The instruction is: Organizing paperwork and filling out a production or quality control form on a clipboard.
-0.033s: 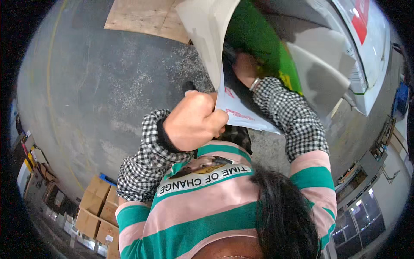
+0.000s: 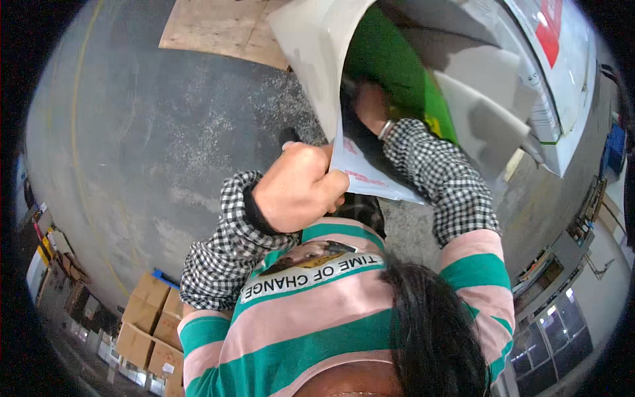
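A large white printed carton or folded board (image 2: 367, 171) curves open in front of me, with a green surface (image 2: 389, 59) deep inside. My left hand (image 2: 301, 186) is closed in a pinch on its near left edge, thumb and curled fingers pressed together. Inside the opening is my right hand (image 2: 372, 109), its wrist past the near edge. Shadow hides the right fingers, so whether they grip anything does not show. Pale grey-white flaps (image 2: 486, 109) stick out to the right of my right forearm.
Plywood (image 2: 215, 30) lies at the far left of the carton. More white printed board with a red patch (image 2: 549, 36) stands at the far right. Brown cardboard boxes (image 2: 147, 298) are stacked at the lower left. Grey concrete floor (image 2: 152, 132) stretches to the left.
My right hand and forearm have shifted slightly left inside the opening. The carton's near edge and right flaps have moved a little left too. My left hand keeps its pinch.
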Demonstrator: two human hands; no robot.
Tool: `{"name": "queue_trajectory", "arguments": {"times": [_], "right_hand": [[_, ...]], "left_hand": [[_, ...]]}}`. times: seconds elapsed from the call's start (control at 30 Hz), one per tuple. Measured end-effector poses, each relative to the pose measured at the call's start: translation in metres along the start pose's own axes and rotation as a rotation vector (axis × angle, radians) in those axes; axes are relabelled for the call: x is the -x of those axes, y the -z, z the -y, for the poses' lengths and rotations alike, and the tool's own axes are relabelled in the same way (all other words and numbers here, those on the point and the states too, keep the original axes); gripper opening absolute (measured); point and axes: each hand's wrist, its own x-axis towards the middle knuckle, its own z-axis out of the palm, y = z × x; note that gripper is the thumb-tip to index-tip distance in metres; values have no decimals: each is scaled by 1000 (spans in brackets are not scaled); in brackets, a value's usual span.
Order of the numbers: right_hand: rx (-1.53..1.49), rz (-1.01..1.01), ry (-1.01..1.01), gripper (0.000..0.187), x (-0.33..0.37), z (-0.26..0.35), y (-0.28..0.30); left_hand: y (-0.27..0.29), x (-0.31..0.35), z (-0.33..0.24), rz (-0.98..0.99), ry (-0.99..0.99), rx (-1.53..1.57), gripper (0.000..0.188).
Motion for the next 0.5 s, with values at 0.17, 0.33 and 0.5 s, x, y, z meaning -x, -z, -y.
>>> {"name": "queue_trajectory", "arguments": {"times": [0.17,0.33,0.5], "right_hand": [[-8,155,-96,23,12,32,-7],[-62,-298,223,24,-49,-27,-87],[-342,-229,-28,23,-3,54,-90]], "left_hand": [[0,3,7,24,34,-79,24],[1,18,35,93,-116,-228,30],[-18,44,19,-11,347,5,20]]}}
